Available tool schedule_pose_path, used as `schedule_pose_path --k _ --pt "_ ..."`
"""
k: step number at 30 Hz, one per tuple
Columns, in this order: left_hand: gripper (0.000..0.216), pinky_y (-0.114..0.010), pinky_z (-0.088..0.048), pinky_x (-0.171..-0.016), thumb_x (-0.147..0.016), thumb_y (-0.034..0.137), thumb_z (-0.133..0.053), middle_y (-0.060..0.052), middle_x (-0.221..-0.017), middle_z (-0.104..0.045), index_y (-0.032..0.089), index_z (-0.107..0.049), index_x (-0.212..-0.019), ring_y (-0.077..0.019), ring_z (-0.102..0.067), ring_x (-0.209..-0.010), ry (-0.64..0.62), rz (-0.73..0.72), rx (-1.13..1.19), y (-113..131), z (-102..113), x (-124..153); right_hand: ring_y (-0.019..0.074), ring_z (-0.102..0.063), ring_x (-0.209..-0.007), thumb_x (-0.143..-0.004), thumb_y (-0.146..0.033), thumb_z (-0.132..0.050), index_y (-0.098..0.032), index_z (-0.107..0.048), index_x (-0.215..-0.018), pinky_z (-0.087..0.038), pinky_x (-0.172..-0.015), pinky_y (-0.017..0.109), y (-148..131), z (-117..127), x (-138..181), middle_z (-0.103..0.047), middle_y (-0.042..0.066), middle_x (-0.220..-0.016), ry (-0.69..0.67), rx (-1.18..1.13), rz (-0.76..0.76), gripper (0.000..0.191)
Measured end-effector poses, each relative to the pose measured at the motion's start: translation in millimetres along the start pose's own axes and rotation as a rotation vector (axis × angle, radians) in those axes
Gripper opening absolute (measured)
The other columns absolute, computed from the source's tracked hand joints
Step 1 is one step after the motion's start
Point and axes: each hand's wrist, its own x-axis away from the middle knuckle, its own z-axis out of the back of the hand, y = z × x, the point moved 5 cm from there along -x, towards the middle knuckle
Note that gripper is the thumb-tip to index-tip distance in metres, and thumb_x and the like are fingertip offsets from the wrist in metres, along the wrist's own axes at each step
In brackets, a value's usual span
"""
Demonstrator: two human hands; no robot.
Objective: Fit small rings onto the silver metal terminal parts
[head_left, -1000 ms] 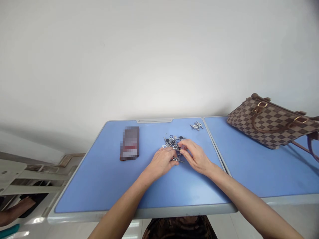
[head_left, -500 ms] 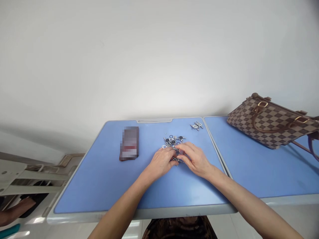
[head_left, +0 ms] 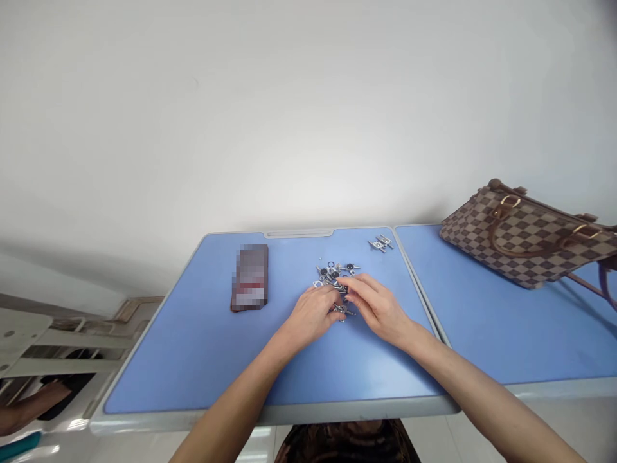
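Small metal parts [head_left: 334,275] lie in a loose heap on a blue table [head_left: 193,360], some with round black caps, just beyond the two hands. The one container in view is a checked handbag [head_left: 530,241] on the adjoining table [head_left: 506,334]; its contents cannot be seen. The left hand [head_left: 313,313] curls its thumb and fingers closely around a metal piece [head_left: 339,309], partly hidden by them. The right hand [head_left: 378,308] has its thumb and forefinger close together at the heap's near edge; whether they grip anything, I cannot tell. From the left fingertips a thin rod points rightward, its long axis running roughly across the table. Near the far right corner, two assembled pieces [head_left: 381,243] lie side by side, their rods slanting from far left to near right.
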Motion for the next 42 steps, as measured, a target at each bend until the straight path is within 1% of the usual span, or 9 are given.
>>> schedule_pose_path --k 4,10,15,23,26,31,38,40,42 --pt "0.009 -0.034 -0.043 -0.08 -0.083 0.027 -0.066 -0.003 -0.096 -0.066 0.02 -0.062 -0.088 -0.0212 -0.062 -0.088 -0.004 0.006 -0.009 -0.2 0.1 -0.5 0.019 -0.058 -0.093 -0.098 -0.015 -0.033 -0.024 -0.035 -0.142 -0.05 -0.084 0.038 -0.4 1.9 -0.8 -0.06 0.008 -0.103 -0.051 -0.039 0.018 0.045" --pt "0.01 -0.034 -0.042 -0.079 -0.084 0.028 -0.065 -0.003 -0.096 -0.066 0.019 -0.062 -0.088 -0.0214 -0.061 -0.089 -0.006 -0.002 -0.014 -0.9 -1.1 -0.3 0.0196 -0.062 -0.084 -0.097 -0.022 -0.042 -0.023 -0.045 -0.128 -0.052 -0.077 0.037 6.4 -1.9 1.1 -0.063 0.005 -0.09 -0.011 0.026 -0.04 0.031" --pt "0.007 -0.033 -0.041 -0.079 -0.084 0.026 -0.064 -0.002 -0.094 -0.065 0.02 -0.062 -0.087 -0.0201 -0.061 -0.087 0.006 0.001 -0.01 -0.3 -0.1 -0.4 0.0178 -0.058 -0.077 -0.093 -0.012 -0.033 -0.018 -0.03 -0.133 -0.052 -0.072 0.036 5.0 -5.6 0.6 -0.057 0.007 -0.094 -0.094 -0.023 -0.11 0.04" --pt "0.009 -0.033 -0.04 -0.077 -0.085 0.028 -0.063 -0.002 -0.093 -0.065 0.019 -0.062 -0.085 -0.0205 -0.061 -0.086 0.012 -0.007 -0.004 -2.1 -1.6 0.0 0.0194 -0.053 -0.076 -0.095 -0.018 -0.041 -0.02 -0.044 -0.107 -0.048 -0.066 0.035 0.9 -6.2 -1.2 -0.055 0.008 -0.093 -0.105 0.105 -0.094 0.013" --pt "0.009 -0.033 -0.04 -0.077 -0.085 0.028 -0.064 -0.002 -0.092 -0.065 0.019 -0.061 -0.085 -0.0204 -0.061 -0.086 0.017 -0.011 -0.004 -2.7 -2.1 0.2 0.0198 -0.055 -0.077 -0.094 -0.015 -0.04 -0.02 -0.042 -0.117 -0.05 -0.068 0.036 3.9 -7.1 -0.9 -0.056 0.008 -0.093 -0.089 0.072 -0.109 0.024" --pt "0.013 -0.032 -0.04 -0.075 -0.086 0.031 -0.062 -0.002 -0.09 -0.063 0.019 -0.06 -0.085 -0.0195 -0.059 -0.083 0.007 -0.011 -0.023 -2.7 -2.2 0.8 0.0171 -0.059 -0.078 -0.091 -0.016 -0.051 -0.022 -0.026 -0.136 -0.052 -0.077 0.036 11.8 -5.9 2.9 -0.06 0.002 -0.087 0.004 -0.132 -0.18 0.052" --pt "0.012 -0.033 -0.041 -0.076 -0.086 0.03 -0.063 -0.003 -0.091 -0.064 0.019 -0.06 -0.087 -0.0204 -0.06 -0.084 0.01 -0.017 -0.035 -2.3 -2.1 0.6 0.0168 -0.062 -0.074 -0.09 -0.024 -0.058 -0.022 -0.053 -0.096 -0.052 -0.071 0.033 16.4 -7.8 6.5 -0.066 0.003 -0.085 0.107 -0.119 -0.182 0.009" --pt "0.01 -0.033 -0.042 -0.078 -0.085 0.028 -0.064 -0.003 -0.093 -0.065 0.02 -0.061 -0.089 -0.0209 -0.061 -0.086 0.005 -0.012 -0.027 -1.5 -1.6 0.1 0.0184 -0.063 -0.079 -0.092 -0.023 -0.054 -0.022 -0.056 -0.101 -0.052 -0.076 0.035 14.8 -9.0 6.0 -0.067 0.004 -0.087 0.113 -0.092 -0.132 0.009" --pt "0.012 -0.034 -0.043 -0.081 -0.084 0.026 -0.064 -0.003 -0.097 -0.066 0.02 -0.061 -0.094 -0.0215 -0.061 -0.09 0.002 -0.001 -0.011 -0.3 -0.5 -0.4 0.0187 -0.064 -0.084 -0.094 -0.02 -0.048 -0.023 -0.052 -0.117 -0.053 -0.08 0.037 14.4 -10.8 5.7 -0.068 0.005 -0.091 0.105 -0.102 -0.105 0.023"
